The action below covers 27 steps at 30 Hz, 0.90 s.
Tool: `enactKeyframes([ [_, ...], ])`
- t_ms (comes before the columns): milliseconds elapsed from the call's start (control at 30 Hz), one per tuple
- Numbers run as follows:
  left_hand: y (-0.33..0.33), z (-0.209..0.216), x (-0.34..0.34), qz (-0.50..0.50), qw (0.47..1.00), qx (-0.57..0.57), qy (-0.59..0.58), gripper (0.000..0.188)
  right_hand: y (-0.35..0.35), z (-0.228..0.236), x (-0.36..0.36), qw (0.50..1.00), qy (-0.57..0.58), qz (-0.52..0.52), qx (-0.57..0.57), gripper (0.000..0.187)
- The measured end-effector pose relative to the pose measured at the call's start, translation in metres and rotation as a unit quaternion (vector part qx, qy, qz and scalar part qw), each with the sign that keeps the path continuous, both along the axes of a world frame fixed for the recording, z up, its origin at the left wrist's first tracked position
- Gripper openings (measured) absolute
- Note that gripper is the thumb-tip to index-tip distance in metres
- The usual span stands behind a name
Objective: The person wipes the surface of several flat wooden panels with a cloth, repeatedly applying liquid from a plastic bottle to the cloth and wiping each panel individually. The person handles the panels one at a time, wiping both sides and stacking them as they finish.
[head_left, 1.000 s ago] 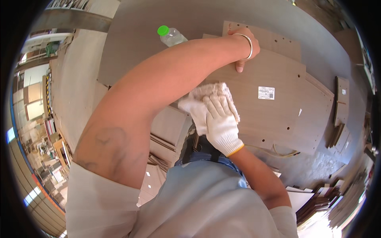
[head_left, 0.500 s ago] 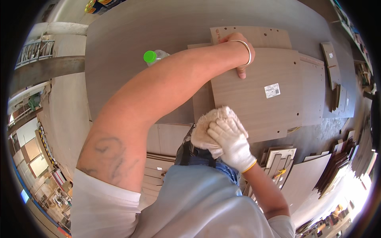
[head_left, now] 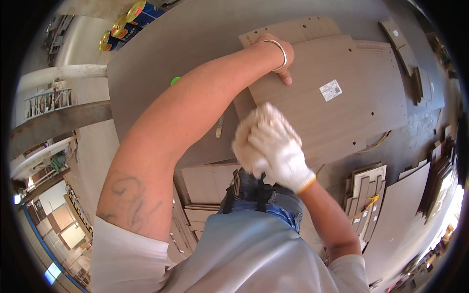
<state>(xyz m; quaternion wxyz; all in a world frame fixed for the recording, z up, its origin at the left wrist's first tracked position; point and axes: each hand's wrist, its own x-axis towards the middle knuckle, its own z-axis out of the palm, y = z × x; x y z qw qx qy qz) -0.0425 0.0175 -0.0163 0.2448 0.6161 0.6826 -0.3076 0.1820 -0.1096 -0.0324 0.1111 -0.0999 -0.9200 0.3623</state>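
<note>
A flat brown wooden panel (head_left: 312, 115) with a white printed label and small drilled holes lies on top of other similar boards. My bare left hand (head_left: 277, 51), with a bangle at the wrist, grips its far-left edge. The thumb rests on the panel's face, while the other fingers are partly hidden. My right hand (head_left: 281, 151), in a white knitted glove, is closed on a fluffy cream-coloured pad (head_left: 244, 139). This pad is beside the panel's near-left corner, blurred by motion; whether it touches the panel I cannot tell.
The boards rest on a large brown worktop (head_left: 146, 105). A green bottle cap (head_left: 176, 80) shows behind my left forearm, and a brush-like tool (head_left: 219, 128) lies nearby. Blue cans (head_left: 145, 14) stand at the far left. Board strips (head_left: 364, 193) are stacked at the right.
The view has shifted, bringing the cans and brush-like tool further into sight. My right hand and the pad have moved slightly, now blurred. The left hand keeps its place on the panel.
</note>
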Motion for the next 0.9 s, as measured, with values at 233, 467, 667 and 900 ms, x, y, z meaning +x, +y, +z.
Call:
enactKeyframes([
  [233, -0.001, -0.017, 0.002, 0.06, 0.996, 0.054, -0.03, 0.072, 0.017, -0.026, -0.073, 0.984, 0.082, -0.14, 0.072, 0.038],
  [467, 0.003, -0.02, -0.001, 0.064, 0.997, 0.04, -0.03, 0.089, -0.034, 0.002, 0.116, 0.998, -0.031, -0.029, -0.036, 0.045],
  [667, -0.003, -0.006, 0.005, 0.093, 0.995, 0.012, -0.042, 0.093, -0.013, -0.082, 0.23, 0.727, 0.0, -0.48, -0.491, 0.035],
  [900, -0.068, -0.051, 0.028, -0.032, 0.939, 0.328, -0.102, 0.076, -0.044, -0.011, 0.093, 0.97, -0.085, -0.212, -0.081, 0.044],
])
